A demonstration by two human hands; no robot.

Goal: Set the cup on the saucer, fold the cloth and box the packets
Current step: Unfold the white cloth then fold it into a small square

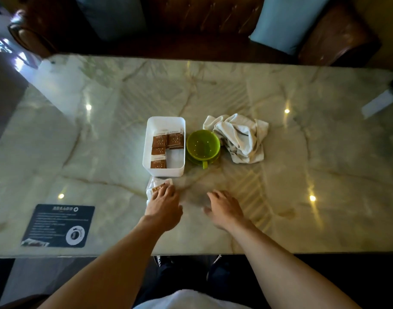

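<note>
Left hand (pixel 164 208) on loose packets (pixel 158 186) below box (pixel 164 145).

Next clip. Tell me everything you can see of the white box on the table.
The white box is a rectangular, open-topped tray with rounded corners, apparently smooth plastic. It stands upright on the marble table, long side running away from the person. Inside lie several brown-and-white packets, flat on its floor, leaving the far end bare. The green cup sits close by its right wall; contact cannot be told. More packets lie outside, just before its near end, under the left hand.
</note>
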